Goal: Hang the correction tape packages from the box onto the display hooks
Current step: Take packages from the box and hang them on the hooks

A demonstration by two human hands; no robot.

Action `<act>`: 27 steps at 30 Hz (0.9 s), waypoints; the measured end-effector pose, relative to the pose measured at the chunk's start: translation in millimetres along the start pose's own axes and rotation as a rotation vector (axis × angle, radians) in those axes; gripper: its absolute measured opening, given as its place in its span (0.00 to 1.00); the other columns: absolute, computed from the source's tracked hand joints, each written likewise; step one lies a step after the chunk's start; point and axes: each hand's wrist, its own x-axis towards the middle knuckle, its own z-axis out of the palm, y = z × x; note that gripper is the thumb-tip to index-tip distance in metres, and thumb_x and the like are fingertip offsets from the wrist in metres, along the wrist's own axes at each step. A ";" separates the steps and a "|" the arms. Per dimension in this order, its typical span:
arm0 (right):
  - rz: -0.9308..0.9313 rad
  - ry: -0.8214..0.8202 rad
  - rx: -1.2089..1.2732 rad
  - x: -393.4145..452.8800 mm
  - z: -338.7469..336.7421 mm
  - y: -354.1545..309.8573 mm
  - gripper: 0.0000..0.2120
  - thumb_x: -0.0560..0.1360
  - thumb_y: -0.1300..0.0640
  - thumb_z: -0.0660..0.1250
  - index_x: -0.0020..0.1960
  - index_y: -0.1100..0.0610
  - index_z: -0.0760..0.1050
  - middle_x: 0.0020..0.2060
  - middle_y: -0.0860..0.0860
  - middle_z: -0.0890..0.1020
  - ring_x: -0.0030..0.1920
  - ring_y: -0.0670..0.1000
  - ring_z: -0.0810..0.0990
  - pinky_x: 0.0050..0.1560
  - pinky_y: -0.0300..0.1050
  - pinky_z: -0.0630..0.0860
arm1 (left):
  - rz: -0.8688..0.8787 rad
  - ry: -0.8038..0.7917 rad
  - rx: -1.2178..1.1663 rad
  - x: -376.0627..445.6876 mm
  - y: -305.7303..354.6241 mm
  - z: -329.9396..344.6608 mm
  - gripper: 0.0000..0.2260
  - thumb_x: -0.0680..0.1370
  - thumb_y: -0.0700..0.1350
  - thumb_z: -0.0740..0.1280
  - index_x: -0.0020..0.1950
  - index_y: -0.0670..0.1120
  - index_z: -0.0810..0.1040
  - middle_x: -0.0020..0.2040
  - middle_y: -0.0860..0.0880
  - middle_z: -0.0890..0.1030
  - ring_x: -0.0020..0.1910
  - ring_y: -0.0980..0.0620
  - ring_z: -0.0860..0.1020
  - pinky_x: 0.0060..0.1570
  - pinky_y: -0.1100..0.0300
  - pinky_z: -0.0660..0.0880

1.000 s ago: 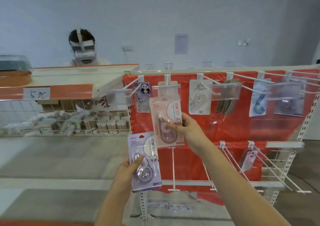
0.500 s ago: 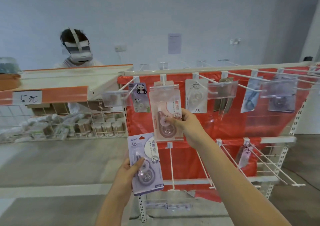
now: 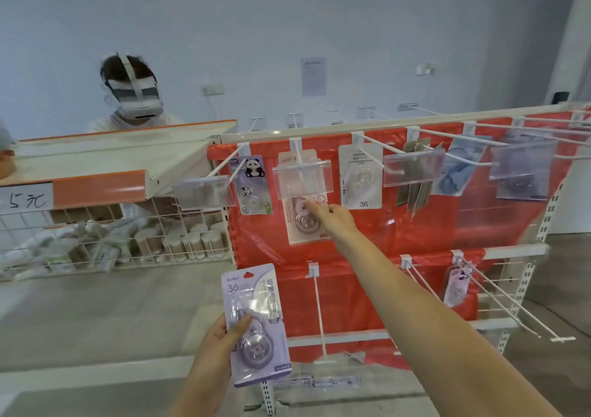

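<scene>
The left hand (image 3: 220, 340) grips a lilac correction tape package (image 3: 256, 324) at about 6 o'clock in the head view, thumb across the clear blister, fingers behind the card, holding it upright and low in front of the red display panel (image 3: 415, 224). The right hand (image 3: 332, 216) reaches up toward 12 o'clock, its fingertips (image 3: 308, 205) touching the face of a pink correction tape package (image 3: 303, 221) that hangs on a white display hook (image 3: 299, 160) behind a clear price-tag holder (image 3: 302, 180); the fingers are extended, not curled round the card. At 11 o'clock of that package hangs a panda-print package (image 3: 254, 184); at 1 o'clock, a white package marked 36 (image 3: 361, 176). Further right hang more packages on long hooks. At 9 o'clock a wire basket (image 3: 112, 240) holds cotton swab tubs, below a shelf with a handwritten price label (image 3: 27, 199). Behind the shelf stands another person wearing a headset (image 3: 136, 97).
</scene>
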 end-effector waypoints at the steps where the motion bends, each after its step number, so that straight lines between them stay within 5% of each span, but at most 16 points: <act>1: 0.006 0.019 -0.041 13.1 3.0 0.9 0.18 0.73 0.44 0.69 0.45 0.60 0.75 0.41 0.52 0.79 0.40 0.49 0.77 0.39 0.40 0.72 | -0.005 0.011 0.009 0.8 -1.8 -1.5 0.20 0.70 0.43 0.69 0.60 0.40 0.77 0.50 0.37 0.83 0.46 0.38 0.83 0.45 0.49 0.80; 5: 0.106 0.108 -0.124 56.7 14.8 -1.8 0.24 0.76 0.46 0.63 0.60 0.65 0.73 0.53 0.59 0.80 0.50 0.57 0.78 0.51 0.49 0.75 | -0.014 0.061 0.042 4.2 -2.6 -9.5 0.26 0.61 0.47 0.77 0.57 0.41 0.79 0.46 0.39 0.85 0.44 0.40 0.83 0.48 0.48 0.77; 8: 0.100 0.109 -0.099 75.3 23.4 4.5 0.25 0.77 0.47 0.62 0.64 0.65 0.71 0.57 0.59 0.78 0.49 0.55 0.78 0.50 0.47 0.75 | -0.019 0.029 0.096 4.2 -3.9 -9.8 0.32 0.55 0.52 0.83 0.55 0.42 0.80 0.43 0.43 0.85 0.42 0.45 0.84 0.42 0.54 0.78; 10: 0.103 0.086 -0.126 81.8 26.2 8.3 0.28 0.73 0.45 0.66 0.65 0.64 0.71 0.58 0.59 0.78 0.52 0.57 0.79 0.54 0.50 0.77 | -0.021 0.046 0.133 6.8 -2.7 -9.1 0.29 0.59 0.49 0.82 0.57 0.43 0.79 0.40 0.46 0.86 0.38 0.51 0.84 0.38 0.60 0.78; 14: 0.147 -0.022 -0.210 58.5 17.7 8.1 0.36 0.67 0.42 0.73 0.67 0.63 0.70 0.62 0.58 0.78 0.59 0.57 0.78 0.58 0.48 0.74 | -0.056 0.016 0.101 23.3 -0.3 -9.4 0.51 0.44 0.60 0.83 0.65 0.46 0.75 0.51 0.42 0.84 0.50 0.41 0.83 0.56 0.45 0.76; 16: 0.129 -0.050 -0.370 34.9 6.8 11.1 0.28 0.73 0.49 0.70 0.66 0.65 0.71 0.60 0.59 0.78 0.54 0.54 0.77 0.51 0.43 0.71 | -0.053 -0.052 0.107 31.8 3.5 -3.9 0.46 0.49 0.59 0.83 0.63 0.47 0.76 0.52 0.42 0.84 0.51 0.40 0.82 0.54 0.45 0.77; 19: 0.113 -0.055 -0.674 12.4 -14.8 30.6 0.17 0.76 0.55 0.65 0.61 0.64 0.76 0.58 0.58 0.80 0.56 0.57 0.78 0.51 0.43 0.71 | -0.047 -0.121 0.121 45.1 8.6 9.6 0.24 0.68 0.47 0.74 0.62 0.42 0.77 0.53 0.39 0.83 0.51 0.38 0.82 0.51 0.46 0.79; 21: 0.120 -0.083 -0.818 -5.4 -34.7 41.0 0.14 0.76 0.57 0.63 0.59 0.61 0.78 0.58 0.57 0.81 0.57 0.56 0.79 0.55 0.44 0.73 | -0.044 -0.178 0.153 52.6 6.7 22.2 0.21 0.69 0.46 0.71 0.61 0.43 0.77 0.53 0.40 0.83 0.53 0.39 0.81 0.57 0.42 0.75; 24: 0.085 -0.065 -0.986 -34.7 -70.3 49.6 0.14 0.77 0.57 0.62 0.58 0.61 0.78 0.57 0.58 0.81 0.58 0.57 0.78 0.54 0.44 0.72 | 0.002 -0.232 0.204 56.9 2.9 49.7 0.10 0.75 0.44 0.68 0.57 0.49 0.78 0.50 0.49 0.84 0.53 0.48 0.80 0.54 0.52 0.75; 27: 0.039 -0.046 -1.113 -56.4 -112.2 52.8 0.14 0.77 0.56 0.62 0.59 0.61 0.77 0.58 0.59 0.80 0.59 0.59 0.77 0.57 0.47 0.71 | -0.020 -0.275 0.230 58.1 -6.1 82.4 0.10 0.75 0.43 0.68 0.56 0.47 0.79 0.52 0.46 0.84 0.54 0.45 0.80 0.58 0.48 0.75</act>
